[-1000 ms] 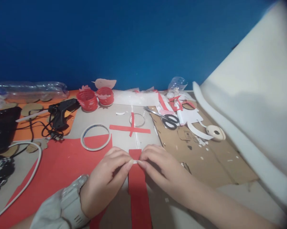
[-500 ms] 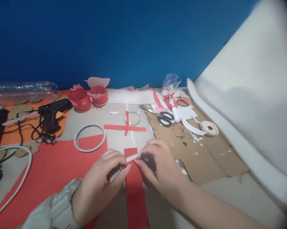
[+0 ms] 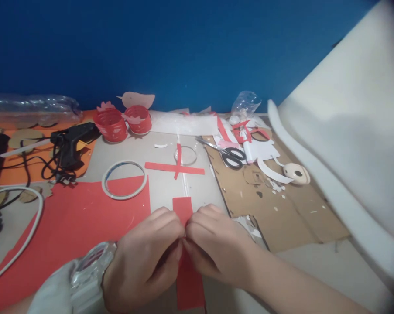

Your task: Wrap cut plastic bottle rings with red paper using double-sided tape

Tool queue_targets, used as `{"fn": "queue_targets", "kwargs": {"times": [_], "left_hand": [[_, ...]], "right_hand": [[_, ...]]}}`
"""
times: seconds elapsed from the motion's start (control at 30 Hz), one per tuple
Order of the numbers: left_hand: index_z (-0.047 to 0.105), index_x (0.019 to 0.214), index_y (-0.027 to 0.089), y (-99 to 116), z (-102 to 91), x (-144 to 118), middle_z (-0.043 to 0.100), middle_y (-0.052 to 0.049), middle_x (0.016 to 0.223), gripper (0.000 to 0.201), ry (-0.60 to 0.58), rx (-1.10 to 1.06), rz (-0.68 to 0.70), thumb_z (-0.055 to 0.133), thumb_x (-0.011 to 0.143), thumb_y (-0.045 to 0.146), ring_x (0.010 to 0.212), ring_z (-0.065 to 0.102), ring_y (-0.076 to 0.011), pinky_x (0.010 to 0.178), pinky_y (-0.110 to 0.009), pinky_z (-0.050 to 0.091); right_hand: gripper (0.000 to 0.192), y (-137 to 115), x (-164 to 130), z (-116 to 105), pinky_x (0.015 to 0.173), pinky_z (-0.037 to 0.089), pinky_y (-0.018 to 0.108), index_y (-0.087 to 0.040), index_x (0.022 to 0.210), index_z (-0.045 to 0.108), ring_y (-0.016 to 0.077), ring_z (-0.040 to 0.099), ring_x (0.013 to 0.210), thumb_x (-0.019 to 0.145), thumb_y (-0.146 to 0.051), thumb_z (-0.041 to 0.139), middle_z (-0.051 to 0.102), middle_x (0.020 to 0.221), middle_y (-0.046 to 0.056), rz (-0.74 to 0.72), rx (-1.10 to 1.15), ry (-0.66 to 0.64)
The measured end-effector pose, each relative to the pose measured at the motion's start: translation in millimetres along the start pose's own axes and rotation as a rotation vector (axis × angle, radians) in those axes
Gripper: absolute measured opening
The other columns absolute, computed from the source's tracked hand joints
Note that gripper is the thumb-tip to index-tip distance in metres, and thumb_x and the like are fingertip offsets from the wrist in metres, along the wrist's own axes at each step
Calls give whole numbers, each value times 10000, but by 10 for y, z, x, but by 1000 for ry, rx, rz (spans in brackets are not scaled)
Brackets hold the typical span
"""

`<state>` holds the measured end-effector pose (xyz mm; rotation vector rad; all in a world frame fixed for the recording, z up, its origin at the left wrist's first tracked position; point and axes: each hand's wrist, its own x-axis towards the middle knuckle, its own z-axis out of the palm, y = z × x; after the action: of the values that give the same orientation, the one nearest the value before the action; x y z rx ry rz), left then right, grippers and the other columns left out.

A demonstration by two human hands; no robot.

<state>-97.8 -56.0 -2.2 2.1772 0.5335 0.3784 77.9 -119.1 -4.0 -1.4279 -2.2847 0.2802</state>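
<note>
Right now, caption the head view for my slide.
Left hand and right hand close together over a red strip, black-handled scissors lying beyond.

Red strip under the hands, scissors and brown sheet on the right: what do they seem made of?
Red strip: likely paper or thin card, matte; flat, straight-edged, no shine.
Scissors: handles probably plastic, smooth black; blades apparently metal, from their grey sheen.
Brown sheet: looks like cardboard, dull, with a crease and a rough near edge.
</note>
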Motion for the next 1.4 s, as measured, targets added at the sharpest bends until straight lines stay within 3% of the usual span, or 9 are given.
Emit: {"fn": "queue_targets", "kwargs": {"times": [0.2, 0.4, 0.93, 1.4], "left_hand": [[451, 782, 190, 5, -19, 15, 472, -10, 762, 179, -38, -21, -24, 342, 904, 118, 716, 428, -161, 643, -310, 368], [445, 763, 190, 11, -20, 12, 474, -10, 753, 183, -24, -14, -34, 341, 893, 116, 710, 429, -164, 636, -311, 364], [466, 761, 181, 8, -29, 35, 491, -20, 749, 197, -38, -27, -45, 337, 900, 127, 711, 443, -164, 646, -311, 381], [470, 766, 182, 13, -27, 46, 491, -18, 752, 224, -27, -36, -36, 314, 924, 151, 718, 438, -163, 658, -314, 373]], "right_hand": [[229, 16, 7, -34, 601, 326, 289, -155, 634, 557, 145, 406, 585, 775, -101, 384, 521, 609, 11, -33, 41, -46], [213, 11, 1, -20, 613, 338, 280, -144, 681, 579, 144, 437, 602, 818, -137, 416, 563, 628, 18, -2, 93, -12], [178, 52, -12, -16, 640, 359, 256, -185, 671, 464, 137, 409, 610, 805, -96, 388, 493, 633, -3, 28, 223, -75], [158, 75, -34, 5, 660, 368, 274, -180, 706, 475, 149, 433, 647, 800, -78, 400, 529, 672, 16, 2, 244, -89]]}}
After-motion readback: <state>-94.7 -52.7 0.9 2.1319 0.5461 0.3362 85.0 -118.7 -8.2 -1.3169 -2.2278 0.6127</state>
